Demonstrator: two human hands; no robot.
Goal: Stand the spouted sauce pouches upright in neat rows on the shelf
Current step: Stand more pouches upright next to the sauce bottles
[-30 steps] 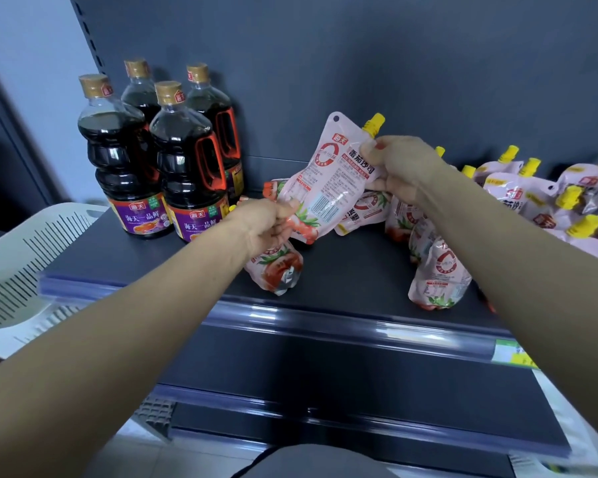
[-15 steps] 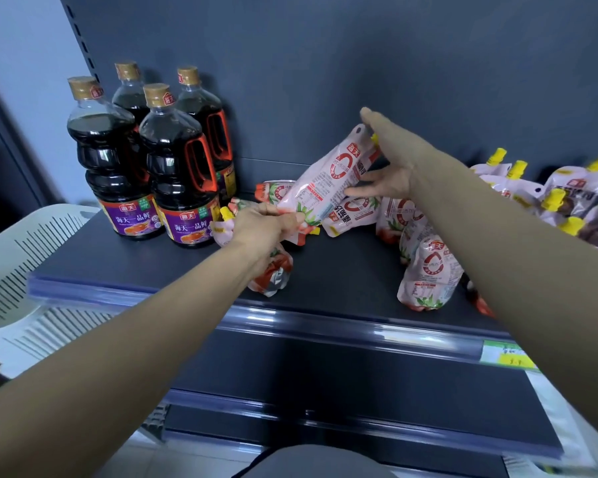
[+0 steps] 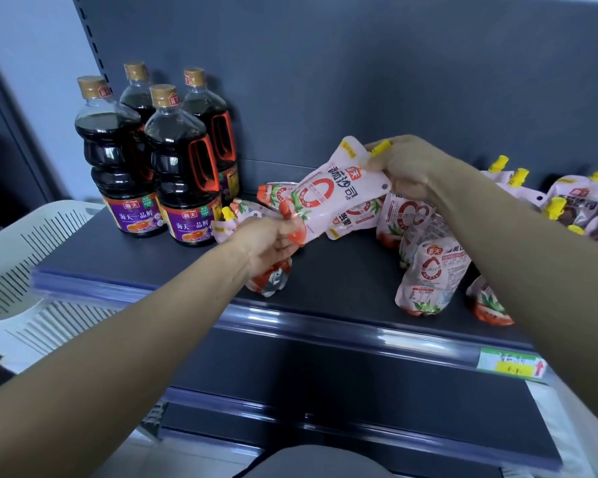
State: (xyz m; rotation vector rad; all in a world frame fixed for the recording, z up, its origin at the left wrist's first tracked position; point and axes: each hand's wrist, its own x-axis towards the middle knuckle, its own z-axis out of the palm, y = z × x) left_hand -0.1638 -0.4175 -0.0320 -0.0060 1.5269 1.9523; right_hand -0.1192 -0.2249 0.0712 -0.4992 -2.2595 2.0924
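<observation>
Head camera. Ben: What do the hands hold?

Ada: Both hold one sauce pouch [image 3: 332, 198]. The left hand [image 3: 270, 243] has its fingers curled tight round the red bottom end. The right hand [image 3: 408, 167] pinches the top corner by the yellow spout [image 3: 380, 148]. That hand hides part of the spout.

Ben: Where is the pouch?

Ada: Up in the air between the two hands, tilted, above the dark shelf [image 3: 342, 281]. It does not touch the shelf.

Ben: What is under the left hand?

Ada: A second pouch [image 3: 273, 282] lies on the shelf. The wrist covers most of it, so I only see its red end.

Ben: And by the right hand?

Ada: Below the right arm are leaning pouches [image 3: 428, 281], bunched together. The arm cuts some of them off, so I cannot count them. Past the right arm are far pouches [image 3: 582, 198] with yellow caps. The edge of the picture cuts them.

Ben: What else?

Ada: Four dark bottles [image 3: 183, 174] stand left of the left hand, near the back wall. A white basket [image 3: 25, 243] sits further left, lower down, half out of view. A price tag [image 3: 508, 363] is on the shelf edge under the right arm. Its writing is too blurry to read.
</observation>
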